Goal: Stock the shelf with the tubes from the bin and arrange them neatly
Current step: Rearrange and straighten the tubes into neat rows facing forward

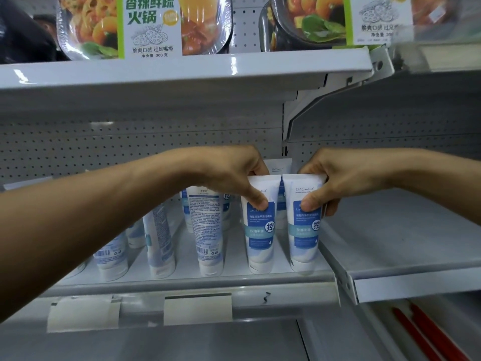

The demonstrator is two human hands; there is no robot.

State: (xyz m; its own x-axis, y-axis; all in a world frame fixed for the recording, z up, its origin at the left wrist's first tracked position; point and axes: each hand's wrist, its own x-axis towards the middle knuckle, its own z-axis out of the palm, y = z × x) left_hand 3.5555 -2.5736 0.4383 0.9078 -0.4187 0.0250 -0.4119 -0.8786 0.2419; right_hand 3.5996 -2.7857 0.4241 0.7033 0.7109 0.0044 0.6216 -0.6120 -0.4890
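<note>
Head view, left hand [234, 175]: curled round the top of the left tube [258, 230], thumb on its blue label, fingers behind.
Head view, right hand [338, 178]: grasping the top of the right tube [305, 230] the same way, thumb pressed on the front.
Held tubes: upright, caps down on the shelf [182, 285], side by side and almost touching, at its front edge near the right front corner, labels facing out.
Other tubes [208, 230]: standing cap-down along the front edge to the left, several turned back-side out or angled; more stand behind the held pair.
Upper shelf [182, 74]: carries hotpot bowls [145, 24].
Neighbouring shelf [390, 243]: just beside the right edge.
</note>
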